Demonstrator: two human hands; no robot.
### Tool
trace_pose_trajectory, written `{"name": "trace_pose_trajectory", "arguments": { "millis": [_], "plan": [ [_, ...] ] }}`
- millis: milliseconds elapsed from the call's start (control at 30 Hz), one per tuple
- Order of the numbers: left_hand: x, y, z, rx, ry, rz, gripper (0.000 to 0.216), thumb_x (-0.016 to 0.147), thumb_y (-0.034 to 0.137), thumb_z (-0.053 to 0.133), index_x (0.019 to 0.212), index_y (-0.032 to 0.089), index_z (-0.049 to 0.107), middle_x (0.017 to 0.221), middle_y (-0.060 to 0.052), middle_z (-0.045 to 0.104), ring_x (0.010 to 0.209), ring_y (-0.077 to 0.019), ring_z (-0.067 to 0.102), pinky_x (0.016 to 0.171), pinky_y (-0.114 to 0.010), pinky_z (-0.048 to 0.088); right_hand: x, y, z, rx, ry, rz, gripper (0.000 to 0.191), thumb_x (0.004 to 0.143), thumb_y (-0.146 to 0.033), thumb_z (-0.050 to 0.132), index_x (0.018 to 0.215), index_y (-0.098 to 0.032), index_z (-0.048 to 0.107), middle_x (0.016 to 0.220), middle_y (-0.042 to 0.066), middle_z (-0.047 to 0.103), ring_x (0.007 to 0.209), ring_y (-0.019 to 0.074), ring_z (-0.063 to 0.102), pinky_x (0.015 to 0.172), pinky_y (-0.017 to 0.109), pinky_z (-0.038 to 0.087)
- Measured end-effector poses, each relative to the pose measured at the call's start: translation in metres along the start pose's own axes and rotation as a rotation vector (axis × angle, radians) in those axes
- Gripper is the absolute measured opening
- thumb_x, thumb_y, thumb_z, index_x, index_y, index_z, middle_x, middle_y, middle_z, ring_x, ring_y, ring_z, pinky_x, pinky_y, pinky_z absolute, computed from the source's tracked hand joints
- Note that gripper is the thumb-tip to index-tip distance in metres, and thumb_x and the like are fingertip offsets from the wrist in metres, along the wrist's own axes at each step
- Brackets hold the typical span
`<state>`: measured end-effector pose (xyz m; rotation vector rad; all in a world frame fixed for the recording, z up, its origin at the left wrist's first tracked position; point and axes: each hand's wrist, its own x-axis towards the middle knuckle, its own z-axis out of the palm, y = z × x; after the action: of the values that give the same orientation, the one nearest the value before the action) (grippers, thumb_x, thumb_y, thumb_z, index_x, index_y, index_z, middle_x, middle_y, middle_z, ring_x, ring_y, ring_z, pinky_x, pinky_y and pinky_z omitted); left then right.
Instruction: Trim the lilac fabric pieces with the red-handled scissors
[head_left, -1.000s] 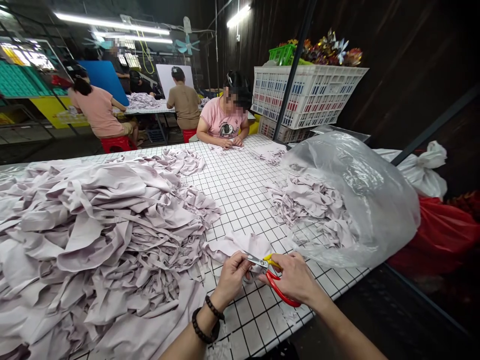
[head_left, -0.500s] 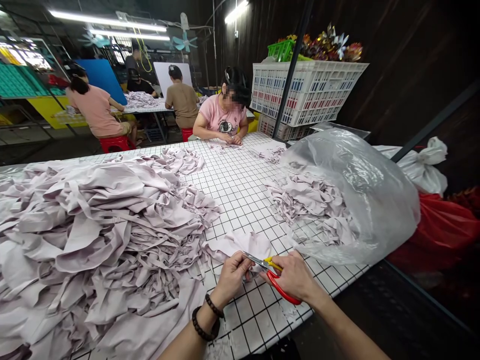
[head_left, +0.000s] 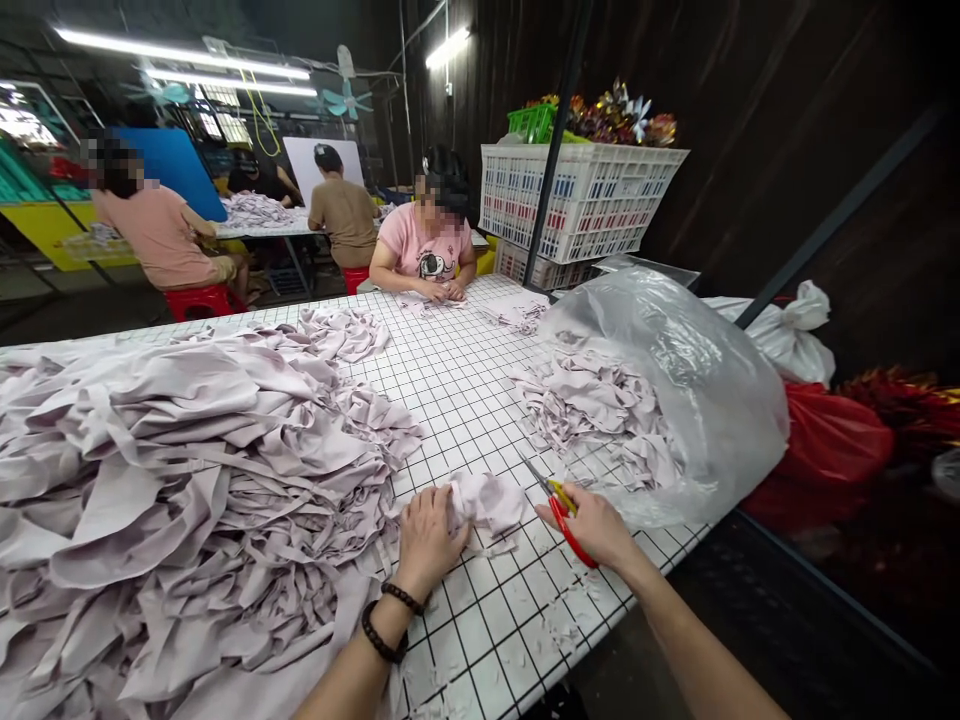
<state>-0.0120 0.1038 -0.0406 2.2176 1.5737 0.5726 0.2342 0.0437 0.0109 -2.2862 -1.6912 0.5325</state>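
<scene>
My left hand (head_left: 429, 535) lies palm down at the left end of a pale lilac fabric piece (head_left: 491, 500), its fingers stretched out and touching the cloth. Two dark bead bracelets (head_left: 384, 632) circle that wrist. In my right hand (head_left: 600, 528) is a pair of scissors (head_left: 571, 535) with one red and one yellow handle; the blades point up and left, apart from the cloth. To the left of my left hand rises a large heap of the same lilac fabric pieces (head_left: 180, 450).
A clear plastic bag (head_left: 697, 370) with more fabric pieces (head_left: 607, 405) lies at the right. Small scraps (head_left: 555, 630) dot the grid-patterned table (head_left: 450, 400) near its front edge. Across it sits a co-worker (head_left: 424, 245). White crates (head_left: 577, 200) stand behind the bag.
My left hand has let go of its pinch on the cloth and moved left and flattened. The scissors have come away from the fabric, to the right. The view has shifted slightly right.
</scene>
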Motion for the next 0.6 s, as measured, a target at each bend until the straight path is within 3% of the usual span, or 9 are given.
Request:
{"name": "trace_pose_trajectory", "arguments": {
  "millis": [100, 167, 233, 300, 367, 400, 467, 500, 600],
  "plan": [
    [0.024, -0.005, -0.015, -0.033, -0.08, 0.007, 0.02, 0.08, 0.019, 0.055, 0.099, 0.017, 0.061, 0.094, -0.007, 0.064, 0.087, -0.0215, 0.061, 0.077, -0.031, 0.046, 0.039, 0.001, -0.011, -0.066, 0.103, 0.144, 0.026, 0.086, -0.045, 0.047, 0.094, -0.022, 0.058, 0.086, 0.006, 0.07, 0.085, 0.0241, 0.063, 0.076, 0.032, 0.039],
    [0.045, -0.006, -0.05, -0.053, -0.057, 0.005, 0.02, 0.078, 0.015, 0.054, 0.097, 0.016, 0.061, 0.092, -0.006, 0.065, 0.081, -0.0177, 0.062, 0.071, -0.026, 0.047, 0.069, 0.0, -0.014, -0.083, 0.144, 0.192, 0.027, 0.088, -0.038, 0.044, 0.102, -0.019, 0.057, 0.094, 0.011, 0.07, 0.093, 0.0278, 0.063, 0.083, 0.039, 0.037],
    [0.066, -0.008, -0.11, -0.042, 0.049, -0.022, 0.027, 0.08, 0.019, 0.052, 0.107, 0.015, 0.057, 0.096, -0.006, 0.064, 0.083, -0.017, 0.061, 0.071, -0.026, 0.046, 0.094, -0.001, -0.015, -0.091, 0.172, 0.219, 0.028, 0.087, -0.033, 0.045, 0.106, -0.016, 0.056, 0.104, 0.016, 0.068, 0.099, 0.0301, 0.061, 0.087, 0.043, 0.035],
    [0.083, -0.015, -0.186, 0.075, 0.335, -0.103, 0.032, 0.082, 0.032, 0.052, 0.109, 0.015, 0.057, 0.093, -0.003, 0.063, 0.078, -0.0151, 0.059, 0.07, -0.025, 0.045, 0.111, -0.004, -0.014, -0.09, 0.193, 0.214, 0.028, 0.085, -0.028, 0.048, 0.107, -0.013, 0.056, 0.109, 0.019, 0.066, 0.102, 0.0316, 0.06, 0.089, 0.046, 0.034],
    [0.096, -0.028, -0.263, 0.338, 0.68, -0.132, 0.042, 0.082, 0.041, 0.049, 0.108, 0.01, 0.057, 0.101, -0.004, 0.06, 0.092, -0.0175, 0.056, 0.081, -0.03, 0.042, 0.117, -0.011, -0.012, -0.077, 0.214, 0.175, 0.026, 0.084, -0.023, 0.047, 0.106, -0.011, 0.056, 0.106, 0.021, 0.066, 0.101, 0.0324, 0.06, 0.09, 0.048, 0.033],
    [0.101, -0.037, -0.296, 0.456, 0.758, -0.118, 0.049, 0.082, 0.046, 0.046, 0.112, 0.008, 0.055, 0.109, -0.005, 0.057, 0.102, -0.0212, 0.052, 0.087, -0.033, 0.039, 0.116, -0.016, -0.01, -0.066, 0.223, 0.139, 0.024, 0.084, -0.02, 0.047, 0.105, -0.01, 0.056, 0.103, 0.02, 0.067, 0.099, 0.0319, 0.06, 0.09, 0.048, 0.033],
    [0.109, -0.059, -0.346, 0.594, 0.732, -0.194, 0.066, 0.083, 0.057, 0.032, 0.118, 0.004, 0.051, 0.121, -0.007, 0.05, 0.107, -0.0261, 0.049, 0.088, -0.04, 0.036, 0.108, -0.032, -0.003, -0.033, 0.231, 0.027, 0.021, 0.083, -0.013, 0.045, 0.1, -0.012, 0.055, 0.097, 0.016, 0.068, 0.092, 0.028, 0.062, 0.091, 0.047, 0.032],
    [0.111, -0.069, -0.362, 0.624, 0.608, -0.276, 0.075, 0.081, 0.064, 0.029, 0.119, 0.003, 0.052, 0.124, -0.009, 0.048, 0.106, -0.0283, 0.05, 0.087, -0.042, 0.035, 0.1, -0.042, 0.003, -0.012, 0.225, -0.048, 0.019, 0.081, -0.01, 0.045, 0.097, -0.014, 0.055, 0.094, 0.012, 0.069, 0.087, 0.0248, 0.062, 0.093, 0.046, 0.032],
    [0.113, -0.081, -0.367, 0.698, 0.293, -0.506, 0.096, 0.066, 0.08, 0.036, 0.11, -0.002, 0.057, 0.13, -0.019, 0.045, 0.111, -0.0415, 0.045, 0.084, -0.054, 0.033, 0.063, -0.078, 0.024, 0.057, 0.172, -0.308, 0.017, 0.078, -0.006, 0.048, 0.088, -0.019, 0.053, 0.078, 0.001, 0.066, 0.071, 0.0164, 0.059, 0.096, 0.039, 0.032]
  ]
}}
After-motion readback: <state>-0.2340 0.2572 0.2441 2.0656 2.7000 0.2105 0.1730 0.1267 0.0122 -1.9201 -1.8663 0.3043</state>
